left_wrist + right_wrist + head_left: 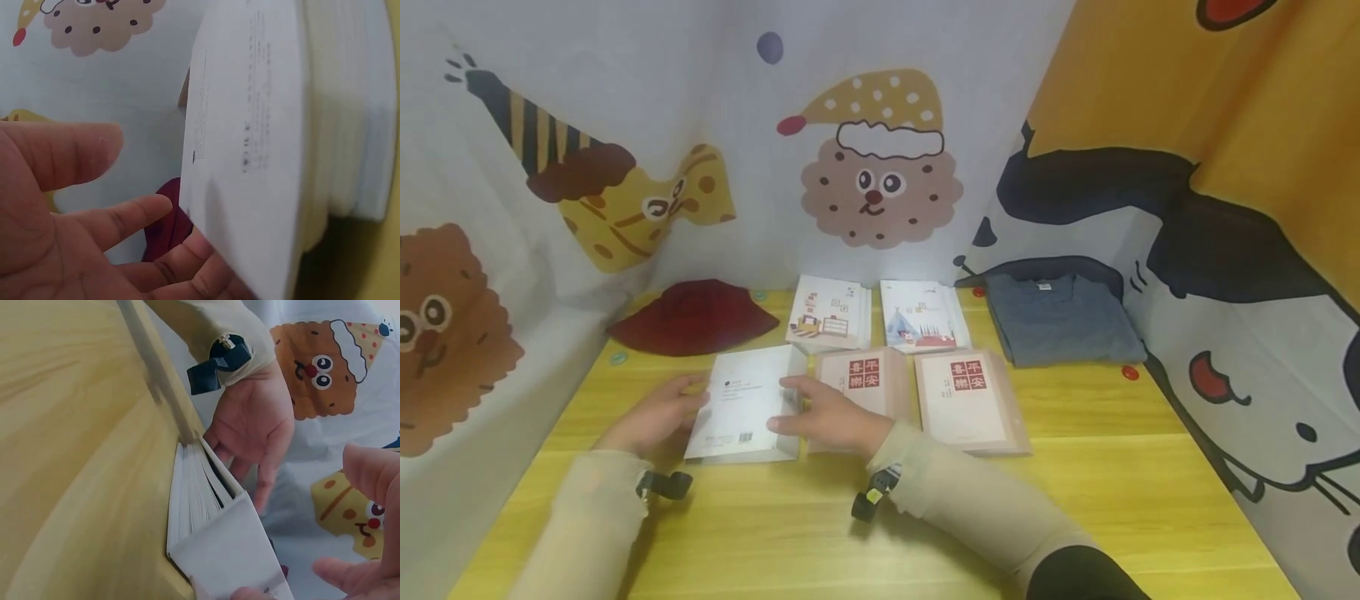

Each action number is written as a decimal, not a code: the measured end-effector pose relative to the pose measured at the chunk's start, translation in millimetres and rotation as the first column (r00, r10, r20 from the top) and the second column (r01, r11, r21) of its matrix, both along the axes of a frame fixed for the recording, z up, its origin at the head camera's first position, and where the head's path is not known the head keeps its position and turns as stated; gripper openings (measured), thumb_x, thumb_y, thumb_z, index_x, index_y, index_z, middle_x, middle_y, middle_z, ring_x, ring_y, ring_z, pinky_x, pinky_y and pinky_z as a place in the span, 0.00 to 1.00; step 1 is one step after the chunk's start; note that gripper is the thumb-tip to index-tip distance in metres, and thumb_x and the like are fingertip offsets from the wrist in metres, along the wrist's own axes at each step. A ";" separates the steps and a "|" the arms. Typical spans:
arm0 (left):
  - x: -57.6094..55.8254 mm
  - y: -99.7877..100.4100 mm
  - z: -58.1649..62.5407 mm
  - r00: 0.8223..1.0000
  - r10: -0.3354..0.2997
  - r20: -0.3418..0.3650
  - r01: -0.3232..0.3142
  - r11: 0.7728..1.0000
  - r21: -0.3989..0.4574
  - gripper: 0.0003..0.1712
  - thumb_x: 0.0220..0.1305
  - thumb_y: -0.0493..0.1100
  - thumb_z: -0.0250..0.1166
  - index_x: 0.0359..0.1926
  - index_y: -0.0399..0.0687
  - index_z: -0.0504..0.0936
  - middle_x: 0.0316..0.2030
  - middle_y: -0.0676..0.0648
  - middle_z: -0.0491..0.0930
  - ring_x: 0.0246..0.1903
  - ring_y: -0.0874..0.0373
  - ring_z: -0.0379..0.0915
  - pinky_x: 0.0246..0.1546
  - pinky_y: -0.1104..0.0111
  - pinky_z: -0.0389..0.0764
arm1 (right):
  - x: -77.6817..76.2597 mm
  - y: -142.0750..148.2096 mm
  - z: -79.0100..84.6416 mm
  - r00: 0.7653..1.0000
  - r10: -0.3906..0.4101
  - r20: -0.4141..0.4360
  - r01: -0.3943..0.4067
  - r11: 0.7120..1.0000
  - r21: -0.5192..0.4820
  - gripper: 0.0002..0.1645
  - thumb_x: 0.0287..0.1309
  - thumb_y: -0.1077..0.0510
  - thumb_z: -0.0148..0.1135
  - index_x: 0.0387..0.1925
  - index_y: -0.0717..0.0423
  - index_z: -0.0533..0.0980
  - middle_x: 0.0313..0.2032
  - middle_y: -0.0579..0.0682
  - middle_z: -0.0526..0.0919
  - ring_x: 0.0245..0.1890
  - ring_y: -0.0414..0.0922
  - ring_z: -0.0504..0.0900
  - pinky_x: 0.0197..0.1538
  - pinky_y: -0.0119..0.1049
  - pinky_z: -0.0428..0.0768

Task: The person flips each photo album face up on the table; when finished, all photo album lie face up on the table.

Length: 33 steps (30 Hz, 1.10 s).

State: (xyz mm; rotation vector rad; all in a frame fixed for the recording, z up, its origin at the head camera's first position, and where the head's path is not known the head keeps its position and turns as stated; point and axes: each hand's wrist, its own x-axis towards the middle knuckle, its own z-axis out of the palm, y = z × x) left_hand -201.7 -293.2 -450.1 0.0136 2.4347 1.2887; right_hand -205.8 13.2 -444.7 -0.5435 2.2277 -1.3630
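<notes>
A thick white book [741,404] lies on the yellow table with its barcode side up. My left hand [655,417] is at its left edge, fingers loosely spread. In the left wrist view, the lower fingers of that hand [94,237] reach the cover's edge while the thumb stands apart from it. On the opposite side, my right hand [831,417] has its thumb and forefinger extended toward the book's right side. The right wrist view shows fingertips at the white spine [228,550] and the page edges [194,494] fanned slightly.
Two beige books with red characters, one nearer [859,392] and one farther right [966,408], lie beside the white book. Behind are two piles of illustrated booklets [827,312], a dark red hat [696,317] and a folded blue-grey shirt [1063,321]. A cartoon-printed curtain [715,100] backs the table.
</notes>
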 end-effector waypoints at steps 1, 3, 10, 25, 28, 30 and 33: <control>-0.2 -0.3 -0.7 1.000 -0.007 0.000 0.007 1.000 0.016 0.39 0.84 0.49 0.50 0.83 0.34 0.48 0.77 0.25 0.56 0.57 0.36 0.82 0.65 0.44 0.76 | 0.8 -1.0 0.1 1.000 -0.006 0.005 0.006 1.000 -0.001 0.49 0.64 0.40 0.73 0.80 0.42 0.63 0.80 0.52 0.64 0.80 0.52 0.62 0.81 0.52 0.61; -1.4 -0.6 -2.5 1.000 -0.014 0.007 0.013 0.999 0.043 0.38 0.84 0.48 0.50 0.83 0.35 0.48 0.76 0.25 0.56 0.58 0.35 0.82 0.61 0.49 0.80 | 1.5 -2.8 -0.4 1.000 -0.018 0.008 0.018 1.000 0.003 0.50 0.63 0.40 0.74 0.80 0.41 0.63 0.80 0.51 0.64 0.79 0.52 0.63 0.80 0.52 0.62; -2.5 -2.1 -5.8 0.998 0.005 0.058 -0.008 0.998 0.054 0.37 0.84 0.47 0.49 0.84 0.41 0.49 0.76 0.27 0.59 0.61 0.36 0.78 0.57 0.54 0.84 | 2.2 -6.6 -2.1 1.000 -0.016 0.022 0.016 1.000 0.015 0.51 0.61 0.41 0.75 0.80 0.43 0.62 0.79 0.56 0.65 0.78 0.55 0.65 0.78 0.53 0.67; 3.3 -6.4 -4.5 0.997 0.047 0.064 -0.047 0.999 0.008 0.37 0.82 0.49 0.51 0.85 0.51 0.51 0.80 0.32 0.52 0.68 0.35 0.61 0.69 0.40 0.65 | -4.5 -6.3 -6.5 0.999 0.013 0.041 -0.014 1.000 0.006 0.48 0.64 0.39 0.72 0.80 0.44 0.64 0.76 0.59 0.68 0.77 0.55 0.67 0.78 0.51 0.66; 3.5 -6.0 -2.7 0.998 0.048 0.045 -0.048 0.999 0.015 0.38 0.81 0.48 0.53 0.85 0.52 0.51 0.80 0.32 0.51 0.68 0.36 0.61 0.66 0.44 0.68 | -6.0 -6.6 -7.2 0.999 0.018 0.032 -0.019 1.000 0.009 0.47 0.66 0.39 0.71 0.80 0.46 0.64 0.76 0.59 0.69 0.76 0.55 0.68 0.79 0.51 0.66; 3.7 -6.3 -1.0 1.000 0.028 0.007 -0.028 0.999 0.016 0.38 0.81 0.47 0.53 0.85 0.50 0.51 0.81 0.31 0.50 0.67 0.36 0.62 0.64 0.46 0.69 | -6.6 -7.1 -7.5 0.999 0.017 0.030 -0.018 1.000 0.014 0.46 0.66 0.40 0.70 0.79 0.47 0.64 0.75 0.59 0.70 0.76 0.55 0.68 0.78 0.51 0.66; 5.4 -6.2 3.8 0.999 0.019 -0.029 -0.019 1.000 0.021 0.38 0.81 0.46 0.53 0.85 0.51 0.51 0.80 0.31 0.51 0.64 0.38 0.66 0.61 0.52 0.73 | -7.1 -8.0 -7.9 0.999 0.006 0.033 -0.006 1.000 0.020 0.46 0.66 0.41 0.71 0.79 0.47 0.65 0.74 0.59 0.71 0.75 0.54 0.70 0.77 0.48 0.69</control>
